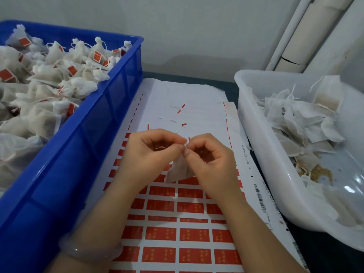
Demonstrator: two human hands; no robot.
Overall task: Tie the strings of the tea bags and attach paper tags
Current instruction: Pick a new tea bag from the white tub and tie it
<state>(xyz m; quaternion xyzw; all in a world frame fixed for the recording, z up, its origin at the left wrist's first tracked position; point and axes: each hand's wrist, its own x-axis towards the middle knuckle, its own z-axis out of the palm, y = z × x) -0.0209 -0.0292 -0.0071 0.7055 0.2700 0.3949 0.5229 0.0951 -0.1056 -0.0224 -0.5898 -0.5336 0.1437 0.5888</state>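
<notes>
Tea bag (178, 170) hanging over the sticker sheet (177, 233), pinched at its gathered neck by left hand (145, 154) and right hand (210, 164), fingertips together. Likely light, soft, tearable (thin mesh); best gripped by the string at the top, gently.

A sheet of tags (177, 233) is laid on the worktop (230, 85) between two bins: a crate (94, 123) of tagged tea bags (49, 79) at left, a tub (262, 134) of untagged bags (299, 123) at right.
</notes>
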